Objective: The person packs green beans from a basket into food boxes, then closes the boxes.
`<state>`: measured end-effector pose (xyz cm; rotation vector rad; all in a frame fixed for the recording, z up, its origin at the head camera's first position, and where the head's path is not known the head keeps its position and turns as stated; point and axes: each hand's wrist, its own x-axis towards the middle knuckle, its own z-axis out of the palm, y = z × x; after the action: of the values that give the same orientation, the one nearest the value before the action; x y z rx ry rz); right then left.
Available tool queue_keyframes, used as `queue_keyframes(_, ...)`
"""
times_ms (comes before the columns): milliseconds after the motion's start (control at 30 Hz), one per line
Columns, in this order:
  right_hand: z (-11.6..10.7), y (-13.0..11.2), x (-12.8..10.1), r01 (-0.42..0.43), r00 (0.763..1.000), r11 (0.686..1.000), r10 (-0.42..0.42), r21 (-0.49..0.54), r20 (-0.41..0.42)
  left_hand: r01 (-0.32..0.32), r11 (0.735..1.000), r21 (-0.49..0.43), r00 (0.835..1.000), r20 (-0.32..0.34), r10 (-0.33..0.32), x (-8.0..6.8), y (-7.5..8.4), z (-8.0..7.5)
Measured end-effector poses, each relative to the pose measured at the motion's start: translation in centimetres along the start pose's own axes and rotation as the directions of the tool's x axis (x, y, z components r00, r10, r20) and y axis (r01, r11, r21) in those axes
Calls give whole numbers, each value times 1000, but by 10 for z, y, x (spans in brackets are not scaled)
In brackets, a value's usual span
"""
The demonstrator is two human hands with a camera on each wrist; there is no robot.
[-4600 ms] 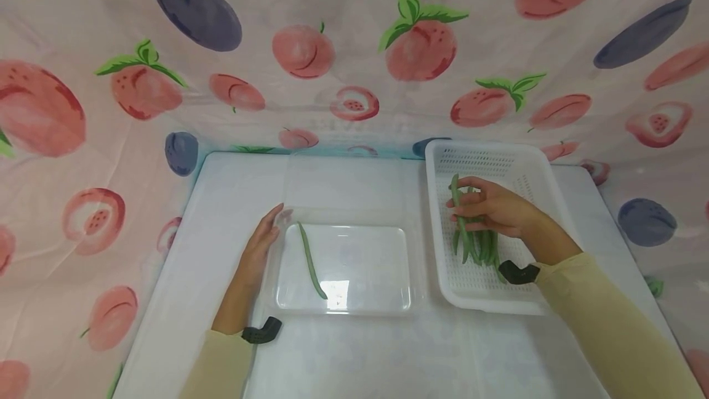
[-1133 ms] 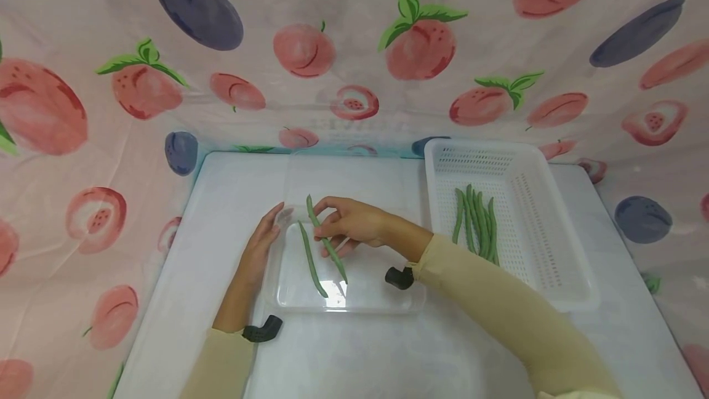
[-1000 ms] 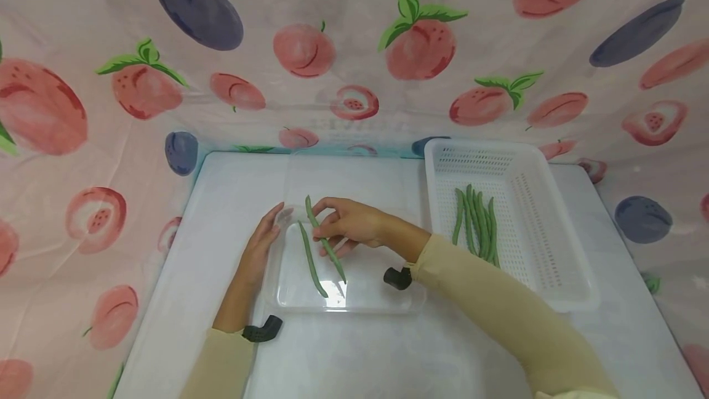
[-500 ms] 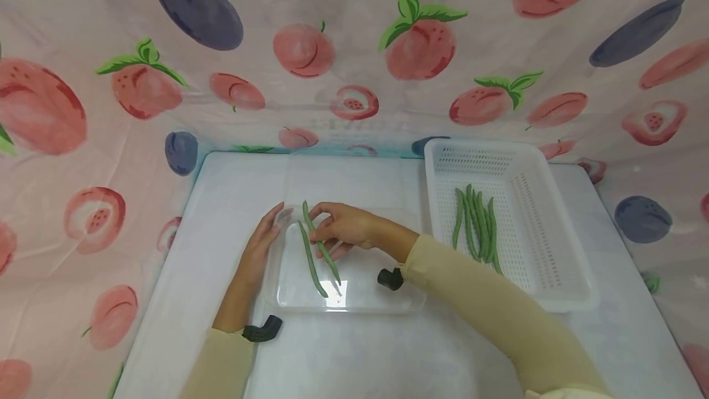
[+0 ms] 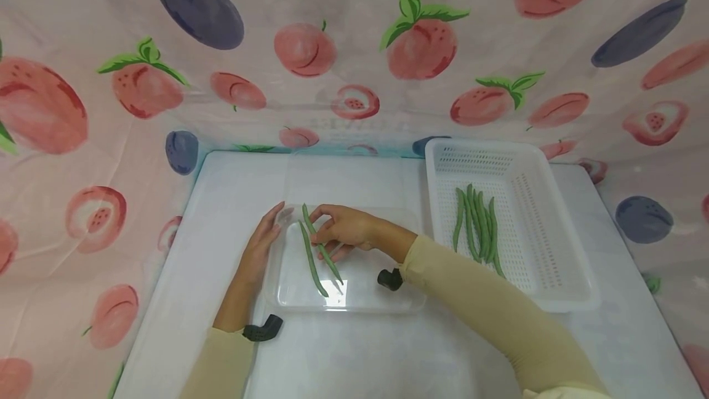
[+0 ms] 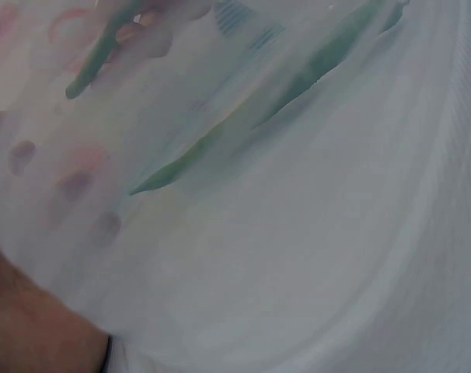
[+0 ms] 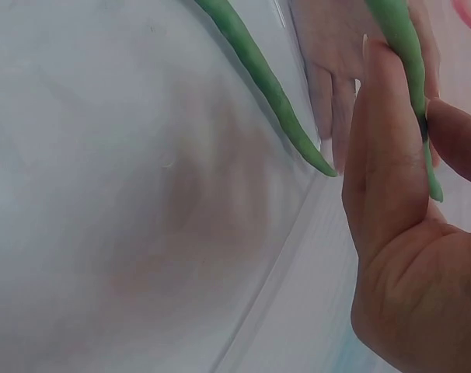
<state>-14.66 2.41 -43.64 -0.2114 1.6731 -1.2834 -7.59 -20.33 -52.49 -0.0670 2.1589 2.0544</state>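
My right hand [image 5: 349,226] pinches one green bean [image 5: 333,268] between thumb and fingers, low over a clear plastic box [image 5: 376,311]. Just left of it, a second green bean [image 5: 310,257] lies on the box floor, slanting the same way. In the right wrist view the thumb presses the held bean [image 7: 406,54] against straight fingers, while the lying bean [image 7: 259,70] is apart from it. My left hand [image 5: 260,242] rests along the box's left side with its fingers extended. Through the clear wall, the left wrist view shows the lying bean [image 6: 321,70].
To the right stands a white perforated basket [image 5: 570,251] with several green beans [image 5: 483,226] bunched in its left part. Both containers sit on a white table [image 5: 354,356]. A fruit-printed cloth [image 5: 354,36] hangs behind and around it.
My right hand has carried a green bean from the basket left to the box. Over the last second it has lowered slightly and moved closer to the lying bean. The left hand stays put.
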Motion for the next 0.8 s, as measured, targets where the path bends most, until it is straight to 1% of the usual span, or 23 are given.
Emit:
queue_keyframes(267, -4, 1, -1, -34, 999, 999, 33, -24, -24, 11, 1000, -23, 1000, 2, -11, 0, 0, 0)
queue_keyframes(367, -5, 1, -2, -39, 999, 999, 39, -27, -21, 4, 1000, -20, 1000, 0, -4, 0, -1, 1)
queue_keyframes(667, -7, -1, -10, -25, 1000, 1000, 25, -12, 4, -10, 1000, -21, 1000, -5, 10, 0, 0, 1)
queue_keyframes(800, -12, -2, -18, 0, 1000, 1000, 0, 4, 4, -7, 1000, -24, 1000, -6, 6, -1, 0, 0)
